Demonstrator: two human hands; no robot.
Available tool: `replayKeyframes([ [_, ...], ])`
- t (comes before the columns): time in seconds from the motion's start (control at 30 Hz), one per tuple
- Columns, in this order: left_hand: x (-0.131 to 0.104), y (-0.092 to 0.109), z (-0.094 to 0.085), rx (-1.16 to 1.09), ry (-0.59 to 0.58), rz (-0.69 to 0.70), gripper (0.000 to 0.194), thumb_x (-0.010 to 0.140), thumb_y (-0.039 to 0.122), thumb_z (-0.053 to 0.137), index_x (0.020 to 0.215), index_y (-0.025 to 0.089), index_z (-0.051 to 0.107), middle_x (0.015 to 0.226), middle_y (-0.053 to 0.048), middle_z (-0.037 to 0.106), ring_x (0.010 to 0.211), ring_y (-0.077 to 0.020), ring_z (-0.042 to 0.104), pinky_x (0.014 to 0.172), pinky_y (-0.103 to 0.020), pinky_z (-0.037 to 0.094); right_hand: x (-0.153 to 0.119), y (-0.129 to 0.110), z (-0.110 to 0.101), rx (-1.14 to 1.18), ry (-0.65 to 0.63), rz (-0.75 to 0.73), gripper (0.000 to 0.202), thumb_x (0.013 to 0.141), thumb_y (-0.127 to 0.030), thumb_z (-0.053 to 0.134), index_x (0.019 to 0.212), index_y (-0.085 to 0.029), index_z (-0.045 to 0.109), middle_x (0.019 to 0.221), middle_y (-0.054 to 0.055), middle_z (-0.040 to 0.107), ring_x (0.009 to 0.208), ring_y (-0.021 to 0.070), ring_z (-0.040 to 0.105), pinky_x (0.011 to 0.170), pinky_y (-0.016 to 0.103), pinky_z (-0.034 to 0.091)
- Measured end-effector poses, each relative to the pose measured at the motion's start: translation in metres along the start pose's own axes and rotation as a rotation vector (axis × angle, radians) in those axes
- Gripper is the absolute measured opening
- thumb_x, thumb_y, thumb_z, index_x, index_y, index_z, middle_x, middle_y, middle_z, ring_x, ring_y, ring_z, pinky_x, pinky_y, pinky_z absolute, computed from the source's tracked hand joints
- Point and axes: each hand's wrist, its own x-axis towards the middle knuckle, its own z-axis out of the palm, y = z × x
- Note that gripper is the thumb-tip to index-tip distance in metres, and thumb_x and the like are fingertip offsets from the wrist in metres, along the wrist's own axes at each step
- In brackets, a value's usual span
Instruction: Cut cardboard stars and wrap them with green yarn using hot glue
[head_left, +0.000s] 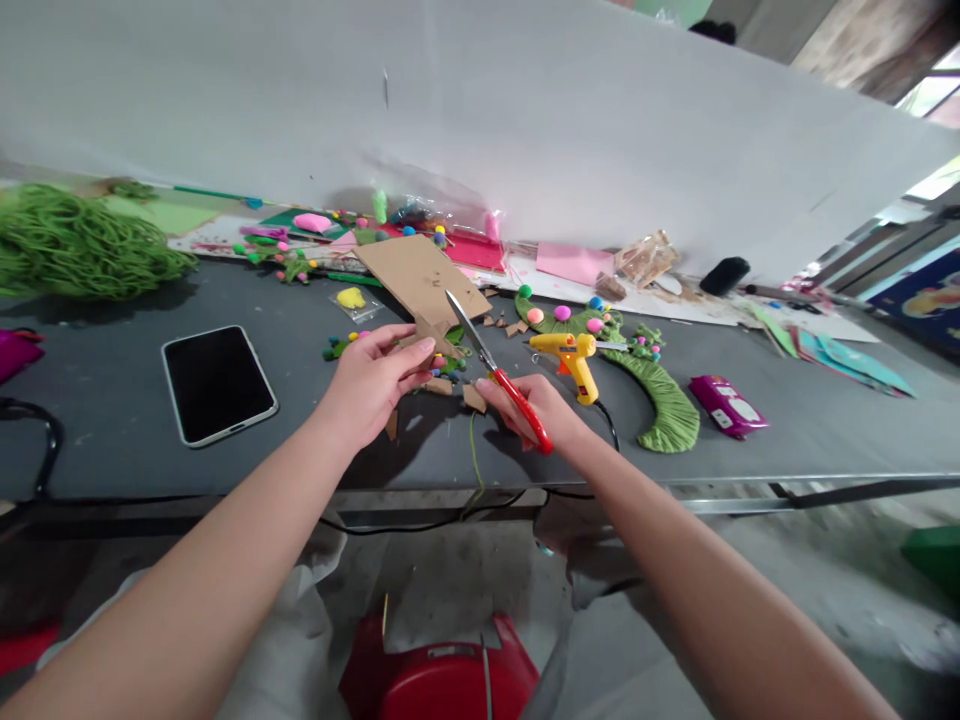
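My left hand (382, 375) pinches a small piece of brown cardboard (431, 338) between thumb and fingers. In my right hand (536, 405) are red-handled scissors (517, 400), their blades pointing up and away, apart from the cardboard piece. Below and between the hands lie cardboard scraps (474, 398) and small coloured pompoms. Behind them a larger cardboard sheet (420, 275) rests on the table. Just right of the scissors is a yellow glue gun (570, 358). A curved form wrapped in green yarn (664, 405), with pompoms along its upper part, lies beyond the glue gun.
On the grey table (315, 450) a phone (217, 385) lies at left, near a heap of green yarn (82, 243). A purple packet (727, 407) is at right. Coloured paper lines the white wall (465, 110). A red stool (442, 680) stands below.
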Motion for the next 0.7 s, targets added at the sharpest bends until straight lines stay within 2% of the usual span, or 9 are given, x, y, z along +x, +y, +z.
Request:
replayKeyframes([
  [0.17,0.003,-0.002,-0.003,0.025,0.024,0.067,0.023,0.068,0.02,0.088,0.086,0.016,0.075,0.081,-0.004,0.071,0.072,-0.0133,0.065,0.058,-0.023,0.045,-0.003,-0.001,0.0,-0.013,-0.06,-0.088,0.063,0.083,-0.076,0.058,0.062,-0.02,0.04,0.055,-0.004,0.04,0.049,0.0077,0.033,0.046,0.025,0.023],
  [0.27,0.006,-0.002,-0.008,0.029,0.067,0.098,0.025,0.066,0.018,0.089,0.085,0.017,0.074,0.082,-0.003,0.071,0.073,-0.0121,0.064,0.057,-0.021,0.042,-0.006,-0.002,-0.001,-0.012,-0.064,-0.098,0.061,0.085,-0.075,0.057,0.064,-0.02,0.037,0.056,-0.004,0.037,0.051,0.008,0.031,0.047,0.025,0.02],
  [0.47,0.006,0.008,-0.014,0.026,0.152,0.092,0.036,0.071,0.016,0.083,0.105,0.022,0.073,0.092,-0.004,0.075,0.079,-0.0149,0.07,0.069,-0.025,0.052,-0.01,-0.002,-0.002,-0.007,-0.099,-0.074,0.06,0.086,-0.076,0.054,0.069,-0.021,0.039,0.061,-0.004,0.038,0.052,0.0086,0.03,0.048,0.026,0.02],
  [0.57,0.005,0.012,-0.013,0.001,0.143,0.087,0.034,0.073,0.013,0.08,0.105,0.021,0.072,0.091,-0.004,0.076,0.075,-0.0149,0.071,0.07,-0.027,0.055,-0.012,-0.006,-0.004,-0.028,-0.127,-0.08,0.059,0.086,-0.075,0.055,0.069,-0.021,0.039,0.062,-0.004,0.037,0.053,0.0088,0.03,0.049,0.026,0.02],
  [0.7,0.005,0.01,-0.012,-0.006,0.157,0.125,0.038,0.069,0.016,0.086,0.105,0.021,0.073,0.089,-0.004,0.076,0.073,-0.0151,0.072,0.067,-0.026,0.057,-0.016,-0.012,-0.005,-0.054,-0.156,-0.092,0.057,0.087,-0.071,0.058,0.07,-0.021,0.038,0.062,-0.005,0.036,0.056,0.0093,0.03,0.051,0.026,0.02],
])
